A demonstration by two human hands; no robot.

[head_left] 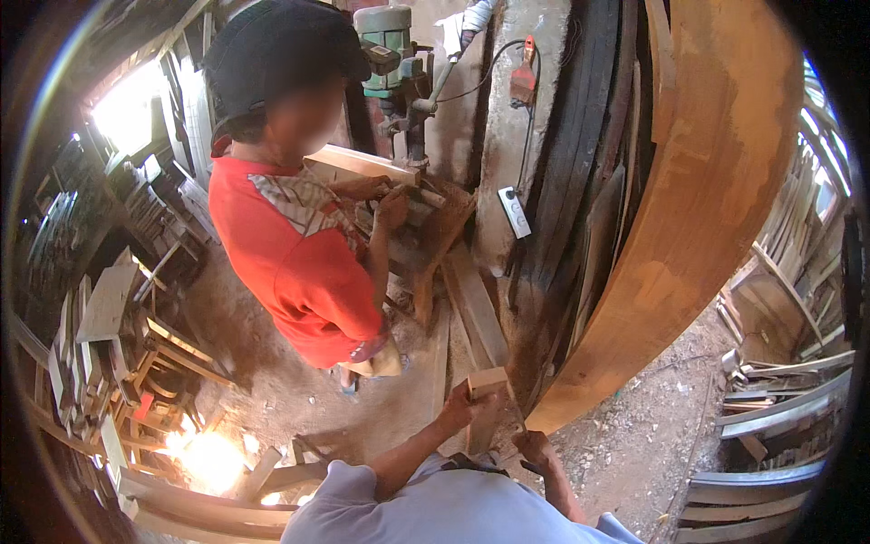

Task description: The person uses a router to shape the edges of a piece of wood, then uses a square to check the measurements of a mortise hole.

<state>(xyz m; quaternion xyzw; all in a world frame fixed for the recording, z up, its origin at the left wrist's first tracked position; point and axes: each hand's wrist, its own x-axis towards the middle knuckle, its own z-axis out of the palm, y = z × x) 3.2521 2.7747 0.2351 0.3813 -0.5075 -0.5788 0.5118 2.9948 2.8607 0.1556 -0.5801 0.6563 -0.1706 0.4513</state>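
Note:
My left hand [460,406] is closed around the upper part of a short wooden board [487,423], held upright in front of my body with its pale end facing up. To the right of the board, my right hand [536,448] is closed, its fingers curled. A thin, narrow thing runs along the board's right edge down to that hand; it is too small to name. Ahead on the left, a person in a red shirt [290,249] and dark cap has both hands at a pale wooden piece [372,166] under a drill press with a green motor [384,68].
A large curved brown plank [684,213] leans on the right. A white power strip [514,212] and a red-handled brush [523,77] are on the post ahead. Timber [761,422] is stacked at the right; wooden frames [172,358] stand at the left. A beam [476,304] lies ahead.

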